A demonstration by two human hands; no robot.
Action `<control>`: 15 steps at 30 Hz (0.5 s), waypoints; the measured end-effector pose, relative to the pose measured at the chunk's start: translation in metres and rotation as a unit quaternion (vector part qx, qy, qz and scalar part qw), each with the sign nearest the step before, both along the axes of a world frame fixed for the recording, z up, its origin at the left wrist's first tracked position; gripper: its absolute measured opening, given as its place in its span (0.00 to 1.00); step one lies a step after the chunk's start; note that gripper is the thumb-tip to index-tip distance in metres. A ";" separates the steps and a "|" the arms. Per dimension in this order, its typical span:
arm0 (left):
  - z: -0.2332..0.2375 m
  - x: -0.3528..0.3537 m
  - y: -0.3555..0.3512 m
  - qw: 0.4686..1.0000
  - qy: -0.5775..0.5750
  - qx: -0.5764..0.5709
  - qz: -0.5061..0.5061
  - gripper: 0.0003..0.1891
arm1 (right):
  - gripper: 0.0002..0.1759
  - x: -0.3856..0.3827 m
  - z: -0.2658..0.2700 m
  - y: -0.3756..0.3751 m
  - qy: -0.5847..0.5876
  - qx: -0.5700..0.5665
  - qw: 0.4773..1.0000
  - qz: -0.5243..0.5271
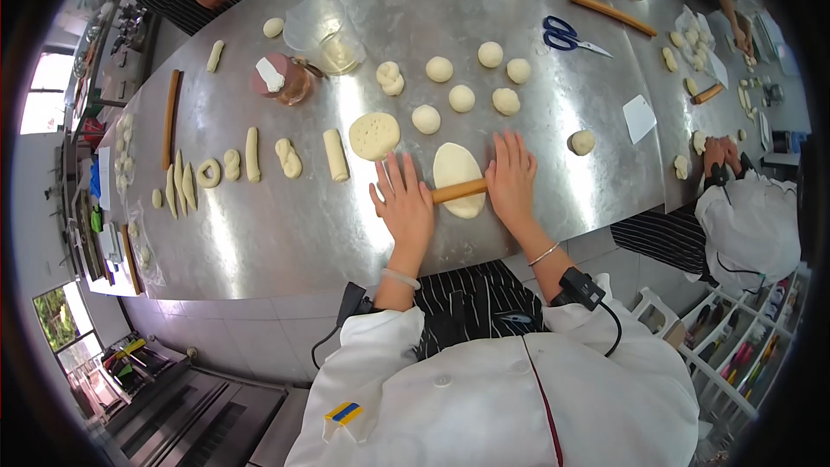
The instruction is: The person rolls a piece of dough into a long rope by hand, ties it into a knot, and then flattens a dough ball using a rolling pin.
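Observation:
An oval sheet of dough (pixel 456 163) lies flat on the steel table in front of me. Across its lower part rests a wooden rolling pin (pixel 459 190). My left hand (pixel 405 206) presses flat over the pin's left end, fingers stretched forward and apart. Over the right end lies my right hand (pixel 512 180), its fingers also extended, palm down. The pin's ends are hidden under my palms. Just beyond my left fingertips sits a round flattened piece of dough (pixel 374 136) with small holes. A rolled dough cylinder (pixel 335 156) is left of it.
Several dough balls (pixel 462 99) sit beyond the sheet. Shaped dough pieces (pixel 252 156) line up at left, near another rolling pin (pixel 171 119). Blue-handled scissors (pixel 562 34), a white scraper (pixel 640 119) and a clear jug (pixel 304 28) are further off. Co-workers' hands (pixel 718 152) work at right.

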State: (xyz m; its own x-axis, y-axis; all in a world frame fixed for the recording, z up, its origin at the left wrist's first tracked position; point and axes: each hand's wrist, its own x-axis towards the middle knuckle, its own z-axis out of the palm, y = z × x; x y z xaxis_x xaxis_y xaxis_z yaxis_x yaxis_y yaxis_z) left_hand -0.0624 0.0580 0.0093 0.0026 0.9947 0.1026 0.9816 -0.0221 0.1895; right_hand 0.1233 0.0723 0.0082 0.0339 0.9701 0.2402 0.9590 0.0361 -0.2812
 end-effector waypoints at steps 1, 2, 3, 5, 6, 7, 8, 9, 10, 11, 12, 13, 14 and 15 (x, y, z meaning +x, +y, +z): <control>0.000 0.000 0.005 1.000 0.000 -0.002 0.000 0.31 | 0.27 -0.001 0.000 0.006 0.004 0.018 1.000 -0.003; 0.000 -0.001 0.011 1.000 -0.003 0.009 0.003 0.31 | 0.27 -0.001 -0.001 0.012 0.003 0.016 1.000 -0.002; -0.001 -0.001 0.016 1.000 -0.005 0.020 0.007 0.31 | 0.27 -0.002 -0.002 0.018 0.009 0.039 0.999 0.000; -0.004 -0.001 0.027 1.000 -0.001 0.027 0.016 0.31 | 0.27 -0.003 -0.007 0.030 0.016 0.060 0.998 0.003; -0.005 -0.002 0.032 0.999 0.003 0.036 0.023 0.32 | 0.27 -0.004 -0.010 0.036 0.019 0.082 0.996 0.004; -0.006 -0.003 0.036 0.999 0.004 0.034 0.024 0.32 | 0.26 -0.004 -0.013 0.041 0.021 0.104 0.994 0.004; -0.006 -0.004 0.040 0.998 -0.014 0.054 0.023 0.32 | 0.26 -0.004 -0.014 0.046 0.021 0.102 0.995 0.005; -0.007 -0.004 0.044 0.997 -0.032 0.074 0.021 0.32 | 0.26 -0.004 -0.014 0.051 0.035 0.110 0.993 0.017; -0.007 -0.004 0.048 0.997 -0.033 0.072 0.022 0.32 | 0.26 -0.003 -0.014 0.056 0.049 0.118 0.991 0.029; -0.008 -0.005 0.051 0.994 -0.042 0.101 0.014 0.32 | 0.26 -0.003 -0.013 0.061 0.048 0.116 0.992 0.030; -0.009 -0.006 0.055 0.990 -0.050 0.131 0.006 0.31 | 0.26 -0.005 -0.010 0.067 0.058 0.118 0.991 0.032; -0.011 -0.007 0.060 0.990 -0.050 0.129 0.006 0.31 | 0.26 -0.006 -0.009 0.073 0.068 0.121 0.990 0.034; -0.012 -0.008 0.066 0.988 -0.045 0.149 0.000 0.31 | 0.26 -0.007 -0.009 0.080 0.068 0.118 0.990 0.035; -0.013 -0.010 0.072 0.985 -0.041 0.170 -0.006 0.30 | 0.25 -0.008 -0.010 0.088 0.061 0.138 0.988 0.034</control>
State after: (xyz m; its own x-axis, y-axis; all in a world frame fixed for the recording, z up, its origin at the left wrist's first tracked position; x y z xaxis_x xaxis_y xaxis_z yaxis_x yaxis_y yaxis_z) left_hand -0.0720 0.1303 -0.0034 -0.0078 0.9026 0.4305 0.9628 -0.1096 0.2471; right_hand 0.1154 0.1608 -0.0018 0.0161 0.8688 0.4948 0.9113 0.1909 -0.3648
